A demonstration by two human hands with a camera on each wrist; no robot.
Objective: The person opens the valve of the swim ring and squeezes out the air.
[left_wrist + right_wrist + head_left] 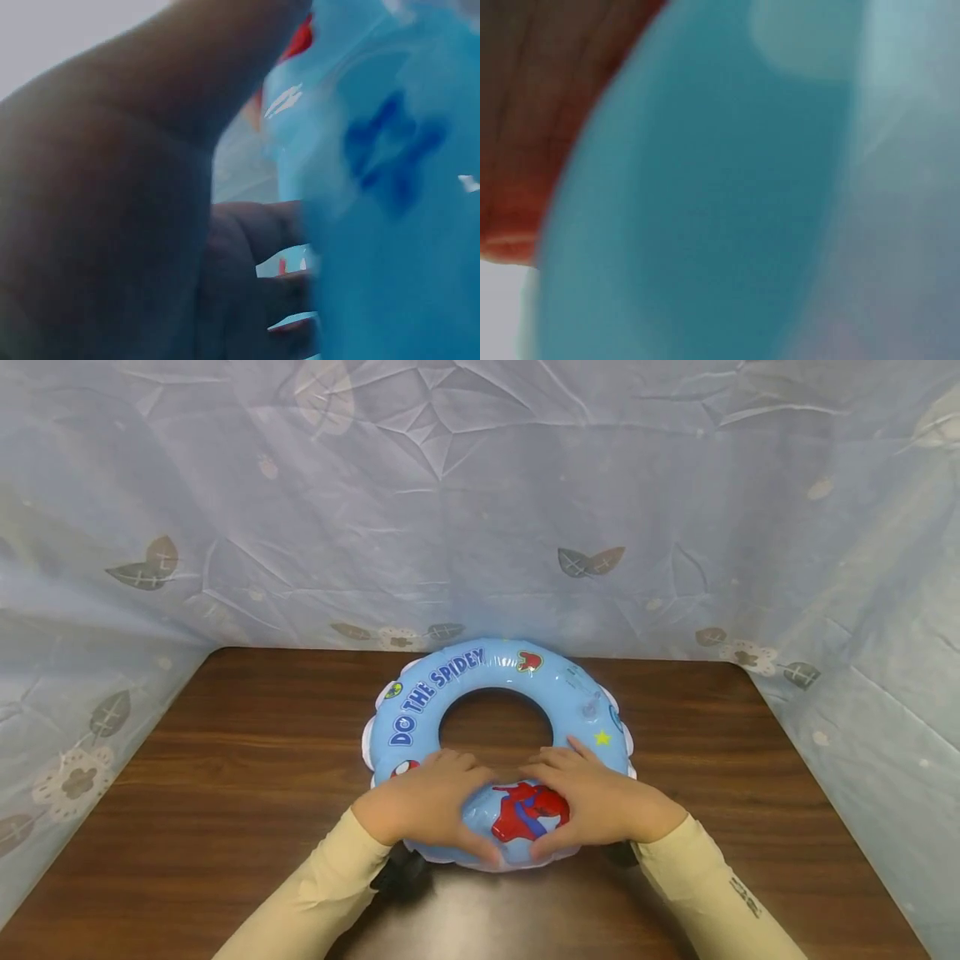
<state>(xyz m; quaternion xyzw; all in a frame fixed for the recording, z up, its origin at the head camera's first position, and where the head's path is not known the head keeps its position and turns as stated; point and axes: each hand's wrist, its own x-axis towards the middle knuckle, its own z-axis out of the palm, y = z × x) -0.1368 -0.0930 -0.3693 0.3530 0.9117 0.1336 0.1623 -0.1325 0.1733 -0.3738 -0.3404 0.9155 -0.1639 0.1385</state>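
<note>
A blue inflatable swim ring (562, 681) with a white scalloped edge lies on the dark wooden table. "DO THE SPIDEY" is printed along its upper left. My left hand (431, 797) grips the near part of the tube left of a red-and-blue figure, thumb toward the near edge and fingers toward the hole. On the other side of the figure, my right hand (600, 797) holds the tube the same way. Fingers of the left hand (247, 262) reach round the blue tube in the left wrist view. The right wrist view is mostly filled by blurred blue vinyl (735, 187).
Brown wood-grain table (247, 777) extends on both sides of the ring. Pale patterned sheeting (480, 527) hangs behind the table and along both its sides. A dark wrist strap (401, 868) shows under the left wrist.
</note>
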